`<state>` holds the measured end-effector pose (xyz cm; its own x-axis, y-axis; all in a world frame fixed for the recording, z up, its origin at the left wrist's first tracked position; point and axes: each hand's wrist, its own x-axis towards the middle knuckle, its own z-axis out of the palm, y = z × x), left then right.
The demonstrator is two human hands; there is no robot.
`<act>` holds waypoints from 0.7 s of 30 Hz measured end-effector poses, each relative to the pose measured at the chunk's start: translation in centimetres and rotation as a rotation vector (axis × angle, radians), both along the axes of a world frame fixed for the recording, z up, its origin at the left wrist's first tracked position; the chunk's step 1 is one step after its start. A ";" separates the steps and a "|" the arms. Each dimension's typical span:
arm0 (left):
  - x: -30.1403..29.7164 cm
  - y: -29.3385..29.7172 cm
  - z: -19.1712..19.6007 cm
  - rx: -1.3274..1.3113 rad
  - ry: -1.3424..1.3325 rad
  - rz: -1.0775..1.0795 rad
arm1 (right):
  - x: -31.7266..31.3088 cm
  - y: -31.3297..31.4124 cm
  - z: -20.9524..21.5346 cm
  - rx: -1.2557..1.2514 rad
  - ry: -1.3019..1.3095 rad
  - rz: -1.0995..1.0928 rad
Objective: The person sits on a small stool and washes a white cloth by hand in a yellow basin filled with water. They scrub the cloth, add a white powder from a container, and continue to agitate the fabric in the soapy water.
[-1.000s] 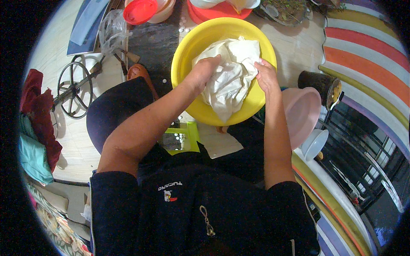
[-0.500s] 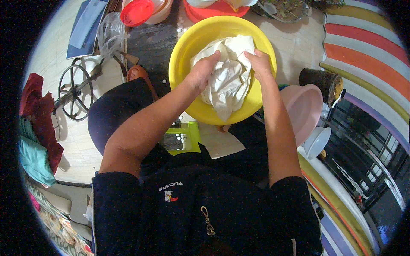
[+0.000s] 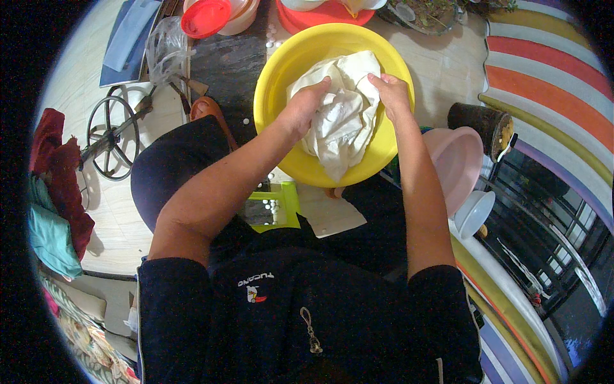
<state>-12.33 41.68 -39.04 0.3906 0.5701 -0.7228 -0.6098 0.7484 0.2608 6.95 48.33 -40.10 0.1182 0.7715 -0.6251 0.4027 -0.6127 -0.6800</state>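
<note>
A crumpled white cloth (image 3: 342, 121) lies bunched inside a round yellow basin (image 3: 275, 80) in front of me. My left hand (image 3: 307, 105) grips the cloth's left side, thumb on top and fingers tucked under it out of sight. On the opposite side my right hand (image 3: 390, 93) pinches the upper right edge between thumb and fingers. One pointed corner of the cloth hangs down toward the basin's near wall. Whether liquid is in the basin cannot be made out.
A pink basin (image 3: 470, 160) and a pale blue bowl (image 3: 474, 214) stand to the right, near a dark pot (image 3: 476, 121). Beyond the yellow basin are red tubs (image 3: 300, 19). Small white pellets are scattered by a lime-green frame (image 3: 291, 201). A black wheel (image 3: 113, 137) lies left.
My right hand has shifted slightly right, drawing the cloth's upper right edge with it. The left hand has hardly moved.
</note>
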 end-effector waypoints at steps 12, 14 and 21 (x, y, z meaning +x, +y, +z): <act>0.0 -0.2 -0.1 0.030 -0.030 0.054 | 2.7 0.0 -1.4 0.098 0.228 -0.225; -0.1 -0.2 -0.6 0.028 -0.024 0.020 | 2.0 -0.5 0.9 0.133 0.247 -0.354; -0.1 -0.2 -0.5 0.028 -0.032 -0.004 | 0.0 -1.5 2.1 0.350 0.084 -0.006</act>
<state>-12.45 41.48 -39.53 0.4157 0.5882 -0.6937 -0.6154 0.7435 0.2616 6.92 46.84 -37.98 0.0830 0.9399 -0.3311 0.3337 -0.3392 -0.8795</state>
